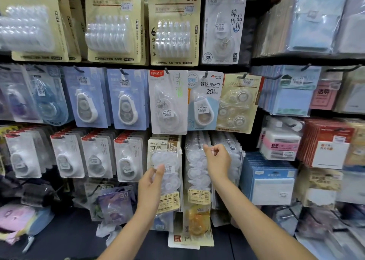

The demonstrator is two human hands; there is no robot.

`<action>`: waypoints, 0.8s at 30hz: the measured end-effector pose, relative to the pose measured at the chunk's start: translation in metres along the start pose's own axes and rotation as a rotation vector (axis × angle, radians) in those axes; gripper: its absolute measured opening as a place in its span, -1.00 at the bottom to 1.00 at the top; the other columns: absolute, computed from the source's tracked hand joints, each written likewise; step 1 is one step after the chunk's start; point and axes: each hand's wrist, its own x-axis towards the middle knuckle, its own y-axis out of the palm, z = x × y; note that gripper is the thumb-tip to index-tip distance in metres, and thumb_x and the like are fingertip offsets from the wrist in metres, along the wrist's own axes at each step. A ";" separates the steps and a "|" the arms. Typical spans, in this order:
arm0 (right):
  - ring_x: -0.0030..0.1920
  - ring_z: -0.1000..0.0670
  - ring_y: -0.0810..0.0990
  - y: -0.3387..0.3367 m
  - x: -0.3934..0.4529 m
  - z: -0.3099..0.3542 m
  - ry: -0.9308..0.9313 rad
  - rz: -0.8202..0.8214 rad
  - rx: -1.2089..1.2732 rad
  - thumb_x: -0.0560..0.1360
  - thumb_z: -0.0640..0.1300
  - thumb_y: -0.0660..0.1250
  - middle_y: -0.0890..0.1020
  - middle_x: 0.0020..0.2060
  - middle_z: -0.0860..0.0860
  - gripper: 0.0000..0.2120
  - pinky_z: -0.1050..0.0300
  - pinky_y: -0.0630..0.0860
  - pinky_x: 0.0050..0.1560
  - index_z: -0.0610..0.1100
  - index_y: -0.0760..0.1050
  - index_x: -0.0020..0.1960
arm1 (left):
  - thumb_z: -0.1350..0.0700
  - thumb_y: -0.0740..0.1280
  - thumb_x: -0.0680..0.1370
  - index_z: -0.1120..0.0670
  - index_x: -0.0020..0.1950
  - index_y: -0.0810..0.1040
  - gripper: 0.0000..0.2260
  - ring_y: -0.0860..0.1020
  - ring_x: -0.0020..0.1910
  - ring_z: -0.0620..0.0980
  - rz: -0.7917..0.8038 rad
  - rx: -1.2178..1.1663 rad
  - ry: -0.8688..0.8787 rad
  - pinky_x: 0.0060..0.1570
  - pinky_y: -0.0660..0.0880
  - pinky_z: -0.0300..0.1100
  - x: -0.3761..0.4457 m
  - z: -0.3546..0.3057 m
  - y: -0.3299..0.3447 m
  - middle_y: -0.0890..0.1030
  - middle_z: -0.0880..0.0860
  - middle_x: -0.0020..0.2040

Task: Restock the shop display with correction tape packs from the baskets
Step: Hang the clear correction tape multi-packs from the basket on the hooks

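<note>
While left hand (151,182) grips it, correction tape pack (165,172) hangs upright, long axis vertical.

top-left pack (29,22): blurred, cut by the left edge
basket: not seen
left hand (151,186): pack's lower left covered

Both arms reach up to the pegboard display (254,62). The left hand (151,182) grips a long beige correction tape pack (165,172) by its blister. The right hand (217,161) pinches the top of the neighbouring clear pack (195,172), fingers (207,148) curled at its hook.
</note>
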 end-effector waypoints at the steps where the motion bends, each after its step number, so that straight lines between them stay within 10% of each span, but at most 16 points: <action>1: -0.37 0.07 0.36 -0.001 0.002 0.001 0.000 0.001 -0.037 0.50 -0.06 0.37 0.41 -0.41 0.07 -0.71 0.27 0.29 -0.38 -0.10 0.34 -0.30 | -0.09 0.24 0.56 0.10 -0.20 0.50 -0.72 0.51 -0.30 -0.36 0.018 -0.003 0.001 -0.25 0.41 -0.45 0.002 0.001 0.001 0.56 -0.22 -0.35; 8: -0.01 0.17 0.51 -0.021 -0.016 0.006 -0.120 0.019 0.048 0.57 -0.01 0.24 0.53 -0.04 0.13 -0.94 0.30 0.41 -0.01 0.03 0.47 0.00 | -0.09 0.25 0.54 0.16 -0.17 0.51 -0.68 0.49 -0.30 -0.22 0.184 -0.007 -0.017 -0.24 0.42 -0.35 -0.001 -0.010 0.026 0.54 -0.10 -0.27; 13: -0.21 0.23 0.55 -0.042 -0.023 0.012 -0.066 0.224 0.259 0.58 -0.05 0.24 0.60 -0.27 0.14 -0.84 0.41 0.43 -0.14 -0.04 0.53 -0.14 | -0.07 0.24 0.57 0.29 -0.08 0.52 -0.61 0.56 -0.20 0.07 0.333 0.024 -0.009 -0.13 0.50 -0.08 -0.009 -0.017 0.058 0.57 0.23 -0.19; 19: -0.26 0.27 0.49 -0.067 -0.018 -0.003 -0.047 0.184 0.236 0.55 -0.08 0.29 0.57 -0.23 0.11 -0.89 0.48 0.39 -0.20 -0.08 0.52 -0.11 | -0.19 0.22 0.49 0.13 -0.19 0.49 -0.63 0.39 -0.38 -0.19 0.396 0.041 -0.034 -0.32 0.33 -0.34 -0.020 -0.018 0.085 0.45 -0.01 -0.31; 24: -0.22 0.14 0.47 -0.086 -0.010 -0.008 -0.027 0.131 0.176 0.57 -0.12 0.27 0.53 -0.25 0.08 -0.86 0.23 0.40 -0.10 -0.10 0.47 -0.16 | -0.33 0.12 0.46 -0.07 0.16 0.52 -0.53 0.48 0.12 -0.25 0.363 0.333 0.118 0.15 0.46 -0.18 -0.019 -0.005 0.086 0.56 -0.19 0.15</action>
